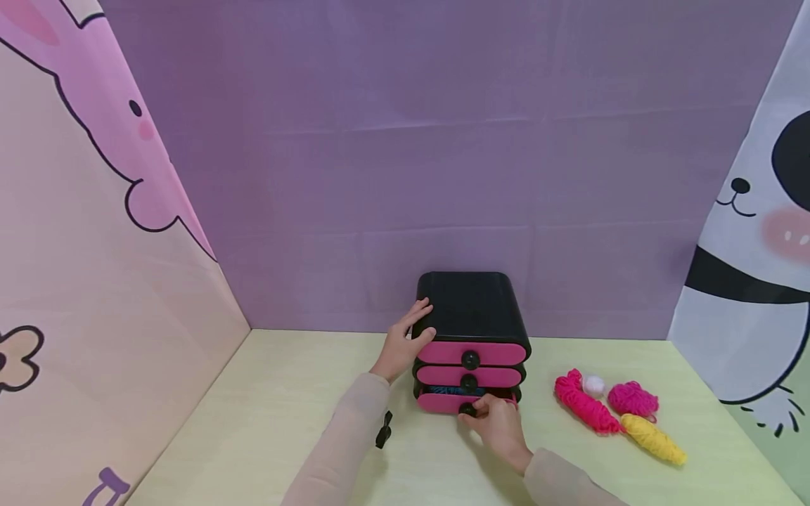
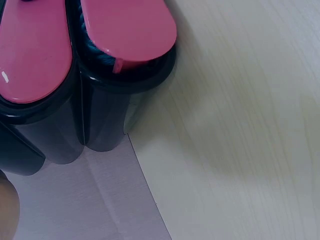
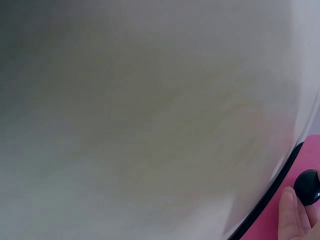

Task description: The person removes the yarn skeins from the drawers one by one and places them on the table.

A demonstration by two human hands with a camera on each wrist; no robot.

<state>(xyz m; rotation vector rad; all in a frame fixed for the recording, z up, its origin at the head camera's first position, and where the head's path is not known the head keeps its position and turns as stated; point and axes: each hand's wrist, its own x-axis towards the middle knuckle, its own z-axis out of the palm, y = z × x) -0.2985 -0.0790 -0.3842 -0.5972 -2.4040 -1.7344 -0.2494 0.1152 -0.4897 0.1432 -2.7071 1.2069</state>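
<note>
A small black drawer unit [image 1: 468, 306] with three pink fronts stands against the back wall. My left hand [image 1: 401, 344] rests on its upper left side, thumb near the front corner and fingers along the top edge. With my right hand [image 1: 500, 425] I pinch the round black knob [image 1: 467, 409] of the bottom drawer [image 1: 436, 403]; the right wrist view shows fingertips at that knob [image 3: 307, 187]. This drawer is pulled out a little, and dark blue yarn [image 2: 95, 50] shows in the gap behind its front. The two upper drawers are closed.
Right of the unit lie a hot-pink yarn skein [image 1: 585, 403], a white ball [image 1: 593, 385], a magenta yarn bundle [image 1: 634, 399] and a yellow skein [image 1: 654, 439]. A small black item [image 1: 384, 430] lies beside my left forearm. Printed panels stand on both sides.
</note>
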